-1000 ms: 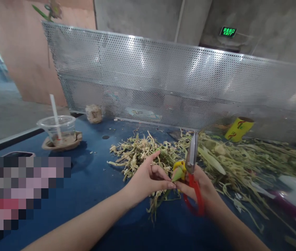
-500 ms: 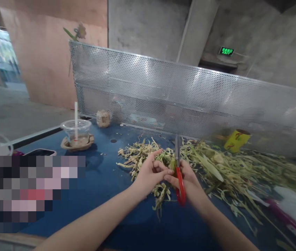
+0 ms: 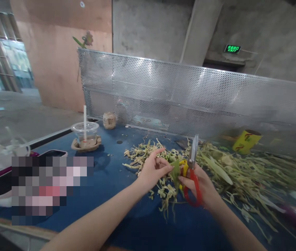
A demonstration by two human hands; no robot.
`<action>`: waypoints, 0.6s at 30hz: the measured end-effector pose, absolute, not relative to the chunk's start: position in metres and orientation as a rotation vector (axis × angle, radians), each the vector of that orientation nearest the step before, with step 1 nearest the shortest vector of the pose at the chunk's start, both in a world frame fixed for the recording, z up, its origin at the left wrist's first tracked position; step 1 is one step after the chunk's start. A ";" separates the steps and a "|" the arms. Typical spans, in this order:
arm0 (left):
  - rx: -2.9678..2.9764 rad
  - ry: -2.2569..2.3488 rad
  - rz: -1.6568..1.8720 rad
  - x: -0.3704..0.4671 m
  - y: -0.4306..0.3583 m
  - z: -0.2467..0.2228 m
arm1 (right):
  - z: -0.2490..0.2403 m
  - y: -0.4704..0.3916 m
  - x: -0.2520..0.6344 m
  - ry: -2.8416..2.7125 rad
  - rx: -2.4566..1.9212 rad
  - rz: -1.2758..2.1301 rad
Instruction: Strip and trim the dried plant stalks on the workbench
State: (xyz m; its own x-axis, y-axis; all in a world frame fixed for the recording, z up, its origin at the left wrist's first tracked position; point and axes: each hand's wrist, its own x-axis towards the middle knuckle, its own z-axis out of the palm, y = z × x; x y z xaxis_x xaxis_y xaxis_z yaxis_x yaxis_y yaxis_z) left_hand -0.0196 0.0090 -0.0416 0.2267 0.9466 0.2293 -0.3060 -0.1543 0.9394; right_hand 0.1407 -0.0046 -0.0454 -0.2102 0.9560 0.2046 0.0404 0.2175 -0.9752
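Observation:
Between the thumb and a finger of my left hand (image 3: pixel 154 170) is a flat green piece of leaf (image 3: pixel 175 174), its index finger stretched out. My right hand (image 3: pixel 207 183) is wrapped round a pair of scissors (image 3: pixel 193 151) with a red and a yellow handle loop. Their metal blades point up and away, lying close together. Under and behind both hands spreads a pile of pale, shrivelled plant trimmings (image 3: pixel 167 191). Long green stalks and leaves (image 3: pixel 231 174) lie to the right of my right hand.
The blue table (image 3: pixel 101 191) ends at a perforated metal screen (image 3: pixel 148 87). A plastic cup with a straw (image 3: pixel 85 130) sits in a cardboard holder at left, near a small jar (image 3: pixel 109 120). Phones (image 3: pixel 54 153) lie far left; a yellow roll (image 3: pixel 247 141) stands behind the stalks.
My right hand and the scissors have moved right, away from my left hand, and the scissors have turned. The green leaf piece shows more plainly now. The whole view has shifted slightly.

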 end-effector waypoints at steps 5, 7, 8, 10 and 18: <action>1.236 0.666 1.224 -0.013 0.006 -0.045 | -0.047 -0.006 0.148 -1.508 -0.955 1.162; 1.224 0.644 1.230 -0.012 0.006 -0.047 | -0.048 -0.005 0.149 -1.545 -0.936 1.138; 1.225 0.639 1.239 -0.011 0.006 -0.047 | -0.048 -0.004 0.149 -1.565 -0.946 1.117; 1.251 0.642 1.266 -0.012 0.007 -0.048 | -0.050 -0.002 0.150 -1.592 -0.999 1.082; 1.282 0.646 1.347 -0.015 0.005 -0.048 | -0.047 -0.006 0.145 -1.604 -1.009 1.081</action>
State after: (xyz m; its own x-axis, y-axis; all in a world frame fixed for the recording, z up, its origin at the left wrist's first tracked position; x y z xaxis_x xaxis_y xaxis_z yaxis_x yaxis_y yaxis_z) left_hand -0.0151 0.0053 -0.0477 0.2009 0.9274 0.3156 -0.3345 -0.2379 0.9119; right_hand 0.1446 -0.0056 -0.0475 -0.2371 0.9409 0.2418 0.1295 0.2773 -0.9520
